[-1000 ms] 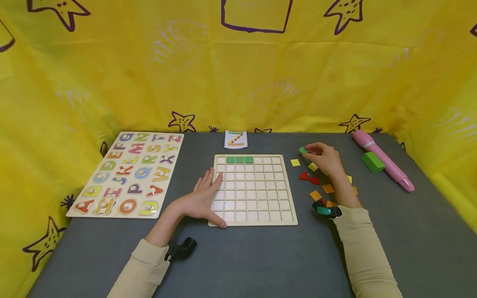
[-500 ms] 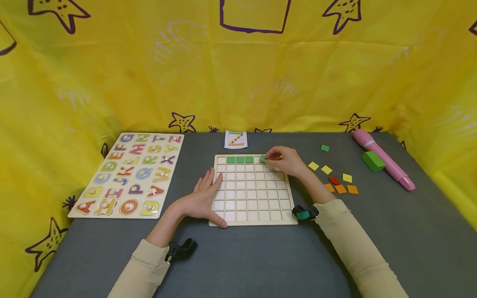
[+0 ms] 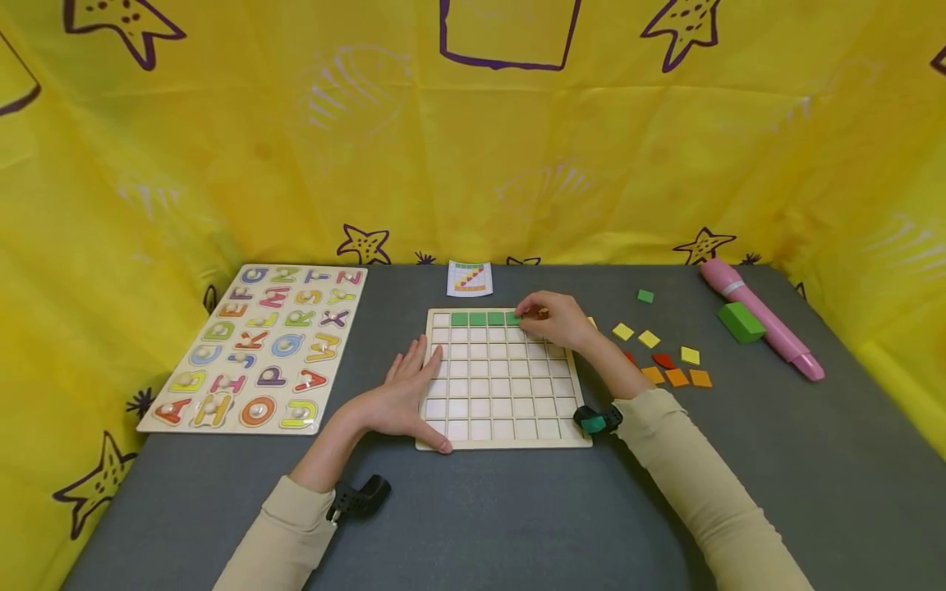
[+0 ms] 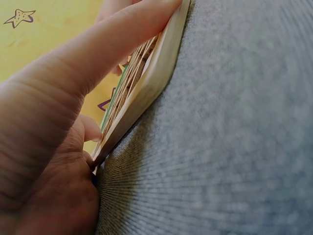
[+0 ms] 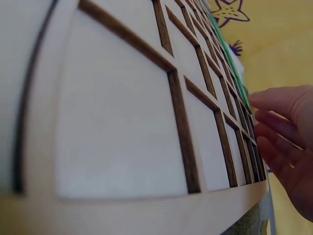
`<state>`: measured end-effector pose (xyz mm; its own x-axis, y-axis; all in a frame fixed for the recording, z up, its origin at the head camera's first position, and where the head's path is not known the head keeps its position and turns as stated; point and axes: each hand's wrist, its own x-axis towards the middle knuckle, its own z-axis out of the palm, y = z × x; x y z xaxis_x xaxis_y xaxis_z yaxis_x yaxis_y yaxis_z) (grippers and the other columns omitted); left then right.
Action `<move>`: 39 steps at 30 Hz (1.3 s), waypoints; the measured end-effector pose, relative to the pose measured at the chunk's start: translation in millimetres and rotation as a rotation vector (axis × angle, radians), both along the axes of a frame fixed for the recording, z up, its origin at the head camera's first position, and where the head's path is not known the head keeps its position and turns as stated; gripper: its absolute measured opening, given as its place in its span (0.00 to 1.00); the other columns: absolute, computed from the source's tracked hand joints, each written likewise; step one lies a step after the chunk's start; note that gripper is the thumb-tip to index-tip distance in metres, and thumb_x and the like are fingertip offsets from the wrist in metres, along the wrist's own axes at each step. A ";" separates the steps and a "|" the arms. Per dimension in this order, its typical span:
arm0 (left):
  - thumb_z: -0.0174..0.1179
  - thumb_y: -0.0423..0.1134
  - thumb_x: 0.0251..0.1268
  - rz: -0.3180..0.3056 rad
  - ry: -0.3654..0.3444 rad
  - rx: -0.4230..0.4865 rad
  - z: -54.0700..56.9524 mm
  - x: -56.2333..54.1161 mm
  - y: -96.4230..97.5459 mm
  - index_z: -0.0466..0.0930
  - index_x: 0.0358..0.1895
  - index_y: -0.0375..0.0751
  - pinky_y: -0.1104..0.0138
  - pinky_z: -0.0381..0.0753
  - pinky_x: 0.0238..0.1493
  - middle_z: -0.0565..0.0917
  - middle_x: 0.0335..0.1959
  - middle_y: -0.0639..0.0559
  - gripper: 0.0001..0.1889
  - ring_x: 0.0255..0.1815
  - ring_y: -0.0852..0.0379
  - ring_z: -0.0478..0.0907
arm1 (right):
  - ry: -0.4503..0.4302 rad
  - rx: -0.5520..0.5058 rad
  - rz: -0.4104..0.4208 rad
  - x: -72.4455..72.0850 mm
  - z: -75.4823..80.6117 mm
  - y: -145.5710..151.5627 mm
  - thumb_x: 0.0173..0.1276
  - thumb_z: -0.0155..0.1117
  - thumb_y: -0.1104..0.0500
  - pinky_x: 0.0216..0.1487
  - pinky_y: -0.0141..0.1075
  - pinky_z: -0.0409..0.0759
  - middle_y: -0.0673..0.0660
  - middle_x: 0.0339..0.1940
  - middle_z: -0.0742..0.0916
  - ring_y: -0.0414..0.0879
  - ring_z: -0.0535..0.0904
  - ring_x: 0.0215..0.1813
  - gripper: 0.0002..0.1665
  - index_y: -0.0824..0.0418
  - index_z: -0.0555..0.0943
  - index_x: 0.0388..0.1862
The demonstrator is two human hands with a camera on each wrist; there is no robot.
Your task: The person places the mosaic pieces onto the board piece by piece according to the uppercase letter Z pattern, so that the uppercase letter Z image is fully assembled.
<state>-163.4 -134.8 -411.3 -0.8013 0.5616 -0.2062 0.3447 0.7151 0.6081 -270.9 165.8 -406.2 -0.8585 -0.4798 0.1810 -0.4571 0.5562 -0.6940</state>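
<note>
A wooden grid board (image 3: 584, 427) lies on the dark table, with a run of green square tiles (image 3: 477, 318) in its top row. At the right end of that run, my right hand (image 3: 557, 320) has its thumb and fingertips on another green square tile (image 3: 513, 318), partly hidden by the fingers. In the right wrist view, the fingertips (image 5: 257, 100) meet the green strip at the board's far side. My left hand (image 3: 399, 402) rests spread along the board's left edge, its thumb (image 4: 132, 24) over the near left corner.
A small pattern card (image 3: 470, 279) lies behind the board. To the left is an alphabet puzzle (image 3: 254, 345). Loose yellow tiles (image 3: 649, 339), orange tiles (image 3: 676, 377), red pieces (image 3: 663, 360) and a green tile (image 3: 645, 295) lie right, near a green block (image 3: 741, 322) and a pink microphone-shaped toy (image 3: 769, 320).
My right hand has carried a green tile from the loose pieces leftward to the board's top row, where it now sits beside the other green ones. My left hand has stayed put.
</note>
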 end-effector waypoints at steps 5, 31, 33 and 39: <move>0.77 0.64 0.36 -0.004 0.006 0.006 -0.3 0.3 0.3 0.35 0.78 0.34 0.47 0.28 0.72 0.25 0.77 0.37 0.73 0.77 0.44 0.21 | -0.049 -0.007 -0.056 2.3 0.0 2.8 0.68 0.65 0.64 0.56 0.46 0.77 0.58 0.44 0.86 0.51 0.80 0.48 0.09 0.64 0.85 0.45; 0.77 0.64 0.35 0.019 0.035 0.015 -2.9 1.2 -0.6 0.39 0.78 0.36 0.46 0.29 0.72 0.29 0.78 0.35 0.72 0.77 0.42 0.23 | -0.079 0.176 -0.519 -11.6 15.2 96.4 0.68 0.50 0.66 0.68 0.63 0.51 0.80 0.66 0.64 0.75 0.52 0.69 0.25 0.74 0.72 0.62; 0.77 0.64 0.35 0.017 0.036 0.016 -3.0 1.0 -0.4 0.39 0.78 0.36 0.46 0.29 0.72 0.29 0.77 0.35 0.72 0.77 0.42 0.23 | -0.115 0.212 -0.549 -12.5 14.6 107.7 0.66 0.48 0.66 0.67 0.63 0.51 0.81 0.66 0.62 0.77 0.50 0.69 0.27 0.75 0.69 0.64; 0.77 0.64 0.35 0.010 0.041 0.016 -2.7 0.5 0.5 0.39 0.78 0.36 0.46 0.29 0.72 0.28 0.77 0.35 0.72 0.77 0.41 0.24 | -0.134 0.259 -0.559 -10.5 12.2 126.6 0.63 0.50 0.66 0.65 0.60 0.56 0.80 0.61 0.69 0.76 0.59 0.64 0.27 0.75 0.70 0.62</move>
